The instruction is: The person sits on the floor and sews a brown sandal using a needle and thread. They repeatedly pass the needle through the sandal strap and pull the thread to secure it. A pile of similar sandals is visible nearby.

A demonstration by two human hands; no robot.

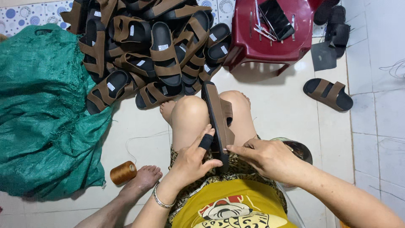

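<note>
A brown two-strap sandal (219, 120) stands on its edge between the person's knees, toe end pointing away toward the heap of matching sandals (147, 50) on the tiled floor (278, 105). The left hand (192, 160) is closed around its near end from the left side, thumb under the heel, and the forefinger — wearing a dark guard (206, 142) — lies up along the sole's edge. The right hand (265, 156) has its fingertips pinched together at the sole's right edge near the heel; whether they grip a needle or thread is too small to tell.

The sandal looks light, with a thick moulded sole that seems stiff enough to stay upright when braced, while the straps appear softer and likely to flex. The sole's edge near the heel, clamped between the knees, seems the firmest place to hold — the straps would give.

A spool of bronze thread (123, 172) lies on the floor by the left foot, just beside a green woven sack (42, 105). A dark red plastic stool (270, 36) carrying small tools stands beyond the knees, and a single sandal (328, 93) lies well apart toward the right.
</note>
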